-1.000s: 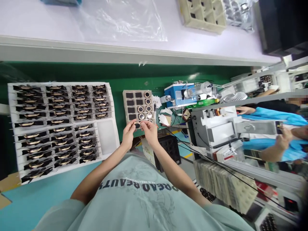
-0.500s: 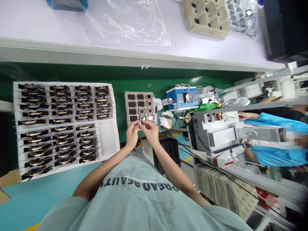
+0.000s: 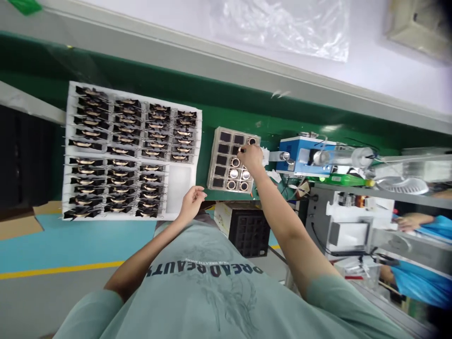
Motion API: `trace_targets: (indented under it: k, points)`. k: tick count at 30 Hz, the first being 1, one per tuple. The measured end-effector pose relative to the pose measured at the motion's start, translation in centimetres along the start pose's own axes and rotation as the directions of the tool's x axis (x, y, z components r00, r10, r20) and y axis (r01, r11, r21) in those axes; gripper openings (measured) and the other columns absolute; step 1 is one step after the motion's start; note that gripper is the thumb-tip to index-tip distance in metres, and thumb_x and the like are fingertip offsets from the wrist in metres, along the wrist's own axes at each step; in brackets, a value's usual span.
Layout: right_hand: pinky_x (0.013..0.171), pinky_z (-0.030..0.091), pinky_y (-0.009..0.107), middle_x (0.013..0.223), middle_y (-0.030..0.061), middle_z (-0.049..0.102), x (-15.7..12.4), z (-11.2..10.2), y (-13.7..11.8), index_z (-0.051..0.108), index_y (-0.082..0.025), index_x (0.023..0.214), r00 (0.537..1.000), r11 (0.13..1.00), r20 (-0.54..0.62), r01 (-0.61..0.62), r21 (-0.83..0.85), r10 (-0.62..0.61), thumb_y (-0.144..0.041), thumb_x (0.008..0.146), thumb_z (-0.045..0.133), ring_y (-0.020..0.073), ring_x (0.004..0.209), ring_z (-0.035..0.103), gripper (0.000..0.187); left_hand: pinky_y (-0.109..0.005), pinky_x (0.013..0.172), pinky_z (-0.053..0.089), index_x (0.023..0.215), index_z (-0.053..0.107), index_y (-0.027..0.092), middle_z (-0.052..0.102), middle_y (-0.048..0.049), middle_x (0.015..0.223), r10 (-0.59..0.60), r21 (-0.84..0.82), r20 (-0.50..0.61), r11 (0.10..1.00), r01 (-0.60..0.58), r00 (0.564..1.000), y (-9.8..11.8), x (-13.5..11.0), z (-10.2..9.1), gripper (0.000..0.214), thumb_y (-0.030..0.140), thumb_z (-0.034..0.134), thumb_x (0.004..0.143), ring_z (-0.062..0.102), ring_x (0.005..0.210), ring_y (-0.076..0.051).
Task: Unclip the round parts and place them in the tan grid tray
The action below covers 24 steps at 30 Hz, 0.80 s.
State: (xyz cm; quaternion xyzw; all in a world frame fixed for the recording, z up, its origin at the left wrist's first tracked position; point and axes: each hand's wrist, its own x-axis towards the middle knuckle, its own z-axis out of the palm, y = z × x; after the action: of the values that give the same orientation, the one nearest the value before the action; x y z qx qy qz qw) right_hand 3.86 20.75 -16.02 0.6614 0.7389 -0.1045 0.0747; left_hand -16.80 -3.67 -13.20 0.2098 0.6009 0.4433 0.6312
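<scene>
Green bench (image 3: 208,117) under a pale shelf (image 3: 353,77) bearing a clear plastic bag (image 3: 296,28) and a blurry beige tray (image 3: 415,28). Right of the work: white paper scraps (image 3: 274,176), blue device (image 3: 307,153), green bottle (image 3: 348,180), grey machine (image 3: 349,233). Farther right, a co-worker's hand (image 3: 415,221) with a blue sleeve (image 3: 441,228). Black tray (image 3: 250,233) below bench level, near the person's shirt (image 3: 212,278).

Left on the bench: big white tray (image 3: 198,141) — far section 4 columns, near section 3 columns plus a plain recess (image 3: 181,188); columns packed with black pieces (image 3: 120,150) with tan strips. Beside it, the small tray (image 3: 213,160), 3 columns: dark squares (image 3: 221,160) down the left column, round parts (image 3: 235,162) in the middle and right columns, 6 visible. Right hand blocks some compartments.

Round parts lie flat, faces up — circular, so no long axis. Small tray's long axis runs away from the person, far end leaning right.

Right hand (image 3: 251,157) is over the small tray, fingers bent down; cannot tell if it grips a part. Left hand (image 3: 192,202) is by the recess, fingers half curled, narrow gap; cannot tell if it holds something.
</scene>
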Motion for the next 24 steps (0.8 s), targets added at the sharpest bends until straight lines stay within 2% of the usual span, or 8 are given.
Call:
trace_targets:
  k: [6,13,18,21,22,24]
  points:
    - [0.091,0.045,0.039,0.103,0.0173,0.07,0.0,1.1,-0.6,0.076,-0.015,0.111,0.999,0.993,0.034,0.045,-0.112,-0.041,-0.026,0.085,0.054,0.0294,0.101,0.061,0.035,-0.029,0.073,0.049,0.101,0.062,0.019,0.07,-0.0037,0.087,0.013,-0.012,-0.055,1.0,-0.013,0.998,0.1,0.2,-1.8,0.023,0.028,0.06,0.081,0.064,0.074,-0.015]
    - [0.086,0.045,0.039,0.099,0.0173,0.072,-1.4,2.2,-1.6,0.073,-0.014,0.109,0.986,0.985,-0.035,-0.161,0.059,0.163,-0.039,0.094,0.05,0.0293,0.094,0.064,0.037,-0.029,0.076,0.049,0.099,0.063,0.02,0.07,-0.0034,0.084,0.015,0.026,-0.077,1.0,-0.013,0.997,-0.3,0.6,-2.8,0.022,0.027,0.062,0.078,0.065,0.077,-0.016]
    - [0.086,0.044,0.038,0.099,0.0174,0.072,-3.1,2.8,-1.9,0.07,-0.012,0.112,0.967,0.957,-0.051,-0.238,0.165,0.25,-0.035,0.098,0.045,0.0287,0.094,0.064,0.037,-0.027,0.072,0.049,0.099,0.067,0.02,0.07,-0.004,0.087,0.087,0.187,-0.103,0.98,-0.066,0.991,0.2,0.1,-3.9,0.02,0.03,0.063,0.082,0.064,0.08,-0.017]
    - [0.087,0.042,0.036,0.103,0.0173,0.071,-3.8,2.6,-2.0,0.067,-0.01,0.116,0.965,0.94,-0.057,-0.234,0.248,0.256,-0.031,0.096,0.045,0.0273,0.095,0.063,0.036,-0.032,0.078,0.05,0.103,0.067,0.021,0.071,-0.0066,0.093,0.234,0.447,-0.101,0.879,-0.165,0.967,2.2,1.0,-5.0,0.021,0.028,0.06,0.085,0.065,0.083,-0.021]
    - [0.087,0.042,0.036,0.105,0.0178,0.071,-4.1,2.5,-2.0,0.066,-0.009,0.117,0.965,0.929,-0.058,-0.228,0.292,0.255,-0.031,0.096,0.045,0.0264,0.095,0.063,0.037,-0.036,0.084,0.049,0.106,0.067,0.021,0.071,-0.0085,0.099,0.307,0.555,-0.079,0.804,-0.213,0.949,3.2,1.8,-5.2,0.022,0.026,0.06,0.086,0.065,0.09,-0.024]
    - [0.088,0.04,0.035,0.11,0.0185,0.07,-5.0,2.1,-2.1,0.065,-0.008,0.119,0.967,0.903,-0.059,-0.207,0.378,0.246,-0.029,0.097,0.043,0.0236,0.095,0.06,0.038,-0.044,0.099,0.043,0.109,0.067,0.02,0.067,-0.0131,0.116,0.442,0.745,0.003,0.598,-0.296,0.897,5.5,3.9,-5.5,0.025,0.021,0.059,0.085,0.06,0.111,-0.031]
